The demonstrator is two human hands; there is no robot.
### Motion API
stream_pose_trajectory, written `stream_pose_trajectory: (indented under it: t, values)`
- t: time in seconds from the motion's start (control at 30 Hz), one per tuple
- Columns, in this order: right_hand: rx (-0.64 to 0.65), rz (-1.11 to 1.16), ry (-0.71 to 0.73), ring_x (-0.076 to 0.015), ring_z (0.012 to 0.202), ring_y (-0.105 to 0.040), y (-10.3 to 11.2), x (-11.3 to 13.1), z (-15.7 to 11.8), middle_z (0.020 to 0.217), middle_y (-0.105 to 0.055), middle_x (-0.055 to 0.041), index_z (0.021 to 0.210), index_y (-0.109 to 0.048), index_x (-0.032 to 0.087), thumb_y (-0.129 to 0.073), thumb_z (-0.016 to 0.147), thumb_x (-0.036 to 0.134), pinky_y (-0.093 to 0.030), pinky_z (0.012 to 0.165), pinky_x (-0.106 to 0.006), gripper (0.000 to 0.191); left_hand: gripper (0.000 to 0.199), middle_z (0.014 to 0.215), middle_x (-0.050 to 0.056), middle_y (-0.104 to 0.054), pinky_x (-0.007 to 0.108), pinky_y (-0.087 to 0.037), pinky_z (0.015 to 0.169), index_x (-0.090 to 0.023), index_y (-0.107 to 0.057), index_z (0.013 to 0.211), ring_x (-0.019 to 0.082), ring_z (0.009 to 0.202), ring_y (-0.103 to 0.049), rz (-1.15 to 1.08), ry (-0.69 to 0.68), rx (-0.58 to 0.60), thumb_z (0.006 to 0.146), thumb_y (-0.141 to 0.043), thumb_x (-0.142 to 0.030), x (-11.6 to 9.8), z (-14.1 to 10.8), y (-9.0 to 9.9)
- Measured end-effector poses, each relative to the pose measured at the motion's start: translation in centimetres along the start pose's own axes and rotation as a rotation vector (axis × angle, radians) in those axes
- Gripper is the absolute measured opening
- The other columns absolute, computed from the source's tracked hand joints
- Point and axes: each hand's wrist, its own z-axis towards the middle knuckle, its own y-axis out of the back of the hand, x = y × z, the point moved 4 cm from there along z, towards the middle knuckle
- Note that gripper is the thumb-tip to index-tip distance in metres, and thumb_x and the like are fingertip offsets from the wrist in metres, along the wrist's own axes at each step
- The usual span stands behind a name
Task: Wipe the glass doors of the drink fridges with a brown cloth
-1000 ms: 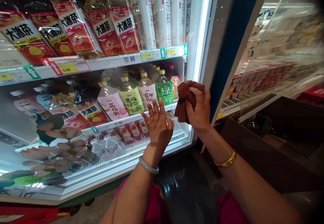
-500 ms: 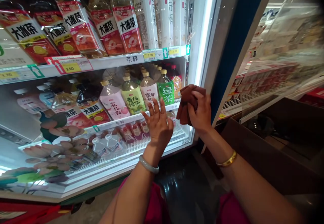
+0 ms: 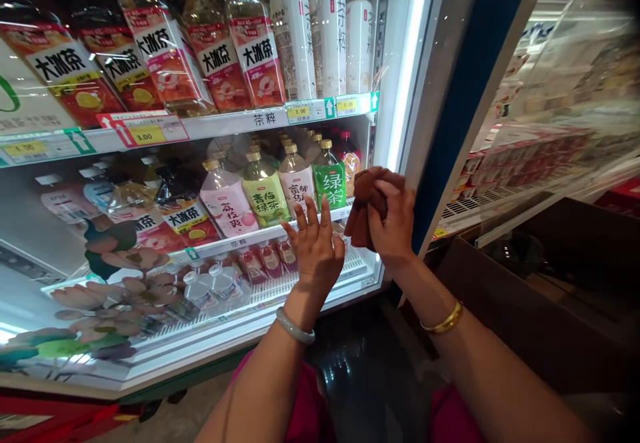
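The brown cloth [image 3: 361, 213] is in the person's right hand [image 3: 394, 221], bunched up in front of the drinks cooler's right frame [image 3: 421, 63] and just beside the green-labelled bottle [image 3: 330, 179] as the camera sees it. The right grip is clamped on it, thumb and fingers pinching the folds; the left hand [image 3: 319, 253] has its fingers spread apart and nothing visible in it. The cloth looks soft, limp and light, likely neither fragile nor slippery, so a gathered fold near the middle should hold better than a loose corner. The fingers cover part of the cloth, and its far side is hidden. Whether the cloth or the left fingertips touch any glass cannot be told. The clear packaging [image 3: 565, 76] at right is blurred, and both forearms are cut off below
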Motion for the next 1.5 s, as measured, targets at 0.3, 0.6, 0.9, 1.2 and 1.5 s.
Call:
stream_pose_trajectory:
  t: [0.3,0.6,0.9,1.2,1.5]
  values:
    - [0.241,-0.014,0.124,-0.0245,0.105,-0.066,-2.8,1.6,-4.1,0.132,-0.055,-0.0117,0.123,-0.068,0.029,-0.061,0.092,0.029,-0.061,0.078,-0.034,0.032,0.081,0.173,0.010,-0.017,0.054,0.017,0.128,-0.016,-0.028,0.165,0.027,0.163,0.000,-0.012,-0.039,0.001,0.088,-0.054,-0.015,0.8,-0.3,0.8]
    - [0.113,0.089,0.149,-0.0265,0.110,-0.064,-3.4,3.3,-4.7,0.126,-0.054,-0.0133,0.125,-0.064,0.025,-0.055,0.094,0.026,-0.061,0.084,-0.040,0.032,0.073,0.171,0.015,-0.023,0.051,0.010,0.131,-0.014,-0.026,0.165,0.024,0.162,-0.008,0.120,-0.133,0.020,0.096,-0.050,-0.017,3.5,-1.1,2.0]
    - [0.019,0.150,0.075,-0.0261,0.110,-0.063,-1.9,3.4,-0.5,0.128,-0.053,-0.0105,0.133,-0.058,0.028,-0.058,0.090,0.024,-0.061,0.085,-0.042,0.043,0.070,0.171,0.011,-0.024,0.053,0.014,0.129,-0.021,-0.023,0.166,0.024,0.162,-0.007,0.185,-0.099,-0.035,0.101,-0.049,-0.023,5.0,-1.7,2.3]
    - [0.210,0.081,0.296,-0.0242,0.100,-0.065,-4.5,6.2,-5.0,0.123,-0.057,-0.0113,0.126,-0.062,0.025,-0.061,0.090,0.026,-0.060,0.078,-0.037,0.036,0.076,0.172,0.009,-0.017,0.046,0.015,0.131,-0.022,-0.016,0.168,0.021,0.162,-0.004,0.118,-0.161,-0.056,0.099,-0.048,-0.020,5.5,-2.0,2.2]
    - [-0.018,0.145,0.124,-0.0277,0.119,-0.059,-3.9,6.0,-1.9,0.127,-0.055,-0.0123,0.133,-0.056,0.025,-0.060,0.089,0.026,-0.056,0.094,-0.046,0.045,0.074,0.172,0.013,-0.023,0.055,0.010,0.131,-0.017,-0.015,0.167,0.025,0.163,-0.012,0.180,-0.140,0.002,0.100,-0.046,-0.023,7.2,-1.9,5.4]
